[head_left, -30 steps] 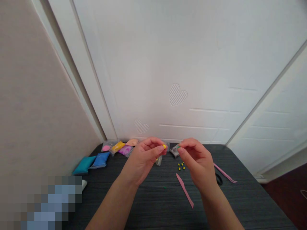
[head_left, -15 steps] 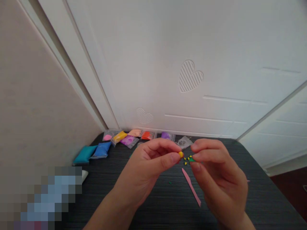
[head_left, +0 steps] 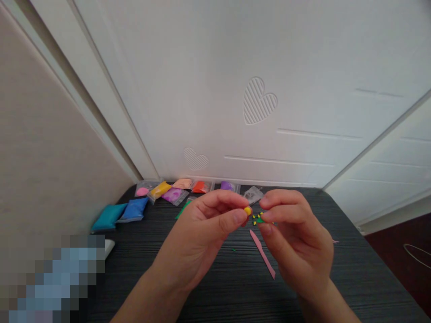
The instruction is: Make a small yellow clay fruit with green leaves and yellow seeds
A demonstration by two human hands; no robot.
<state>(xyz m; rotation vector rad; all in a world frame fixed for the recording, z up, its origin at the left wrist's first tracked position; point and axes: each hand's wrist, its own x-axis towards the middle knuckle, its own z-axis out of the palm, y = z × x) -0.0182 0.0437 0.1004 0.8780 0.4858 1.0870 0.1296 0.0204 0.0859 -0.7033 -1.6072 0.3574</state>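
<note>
Between the thumb and fingers of my left hand (head_left: 212, 229) is a small piece of yellow clay (head_left: 248, 211), with some red showing at its edge. Just to its right, my right hand (head_left: 299, 237) pinches a bit of green clay (head_left: 260, 220), mostly covered by the fingertips. Several tiny yellow-and-dark clay pieces (head_left: 254, 223) lie on the table behind the right fingertips. Below the hands rests a pink plastic clay knife (head_left: 262, 254), touched by neither. A green crumb (head_left: 233, 250) lies left of the knife.
Along the back of the dark table (head_left: 222, 287) lie clay packets: yellow (head_left: 160, 190), orange (head_left: 200, 186), purple (head_left: 227, 185) and others. Teal (head_left: 109, 217) and blue (head_left: 134, 209) packets sit at the left. A white panel with embossed hearts (head_left: 259, 101) rises behind.
The view has shifted slightly, so everything sits a little further left and up. Both hands keep their pinches, and more of a green packet shows behind the left hand.
</note>
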